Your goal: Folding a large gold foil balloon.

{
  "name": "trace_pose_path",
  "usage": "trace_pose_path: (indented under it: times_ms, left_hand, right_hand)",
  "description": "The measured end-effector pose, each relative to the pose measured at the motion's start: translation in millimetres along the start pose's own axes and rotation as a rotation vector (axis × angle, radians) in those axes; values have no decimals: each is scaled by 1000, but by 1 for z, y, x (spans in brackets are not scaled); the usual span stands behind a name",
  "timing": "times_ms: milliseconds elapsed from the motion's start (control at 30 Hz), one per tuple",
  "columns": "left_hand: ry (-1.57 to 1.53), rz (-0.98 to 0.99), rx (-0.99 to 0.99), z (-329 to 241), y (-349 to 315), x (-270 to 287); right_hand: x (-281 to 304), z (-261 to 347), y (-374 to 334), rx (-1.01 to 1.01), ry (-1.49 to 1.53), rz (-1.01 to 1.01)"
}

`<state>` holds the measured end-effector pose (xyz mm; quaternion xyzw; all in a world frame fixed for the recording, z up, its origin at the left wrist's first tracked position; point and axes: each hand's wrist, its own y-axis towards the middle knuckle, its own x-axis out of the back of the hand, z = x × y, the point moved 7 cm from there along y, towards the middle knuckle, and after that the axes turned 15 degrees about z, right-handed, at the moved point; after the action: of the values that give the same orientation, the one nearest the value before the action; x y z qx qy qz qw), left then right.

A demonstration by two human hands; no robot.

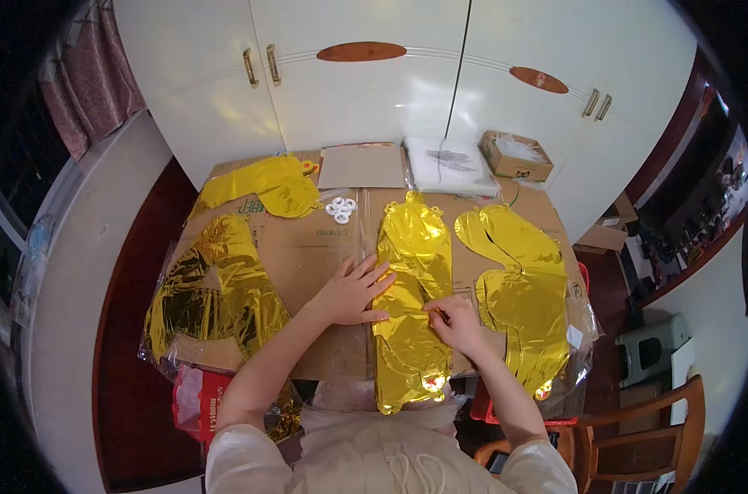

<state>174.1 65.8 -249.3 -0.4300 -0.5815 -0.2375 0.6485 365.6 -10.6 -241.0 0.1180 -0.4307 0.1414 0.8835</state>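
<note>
A flat gold foil balloon (pixel 415 239), folded long and narrow, lies in front of me on the cardboard-covered table, its near end hanging toward my lap. My left hand (pixel 349 295) is open, fingers spread, with the fingertips resting on the foil's left edge. With curled fingers my right hand (pixel 458 323) pinches the foil near its middle, from the right side. Other uninflated gold foil balloons lie around it: a wide one (pixel 530 305) on the right, a large crumpled one (pixel 226 288) on the left, and a smaller one (pixel 283 189) at the far left.
Small white round rings (pixel 341 210) lie in a cluster on the cardboard (pixel 308 255). Along the back are a cardboard sheet (pixel 362 167), a stack of clear plastic bags (pixel 452 167) and a small box (pixel 516 156). White cabinets (pixel 357 99) stand behind; a wooden chair (pixel 687 428) is at right.
</note>
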Motion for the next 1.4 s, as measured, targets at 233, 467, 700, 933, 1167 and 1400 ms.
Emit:
trace_pose_path:
  times_ms: [233, 467, 700, 933, 1167, 1400]
  left_hand:
    - [29, 39, 24, -2, -1, 4]
    - [34, 127, 23, -1, 0, 3]
    - [51, 141, 35, -2, 3, 4]
    - [48, 85, 46, -6, 9, 2]
    - [54, -26, 26, -6, 6, 1]
    - [23, -84, 57, -7, 11, 4]
  right_hand:
    - [-2, 0, 0, 24, -33, -9]
    - [-1, 4, -2, 22, -71, 0]
    - [1, 5, -3, 51, -90, -19]
    - [23, 3, 5, 41, -125, -7]
    - [19, -14, 26, 42, -360, -22]
    - [24, -31, 43, -77, -469, 140]
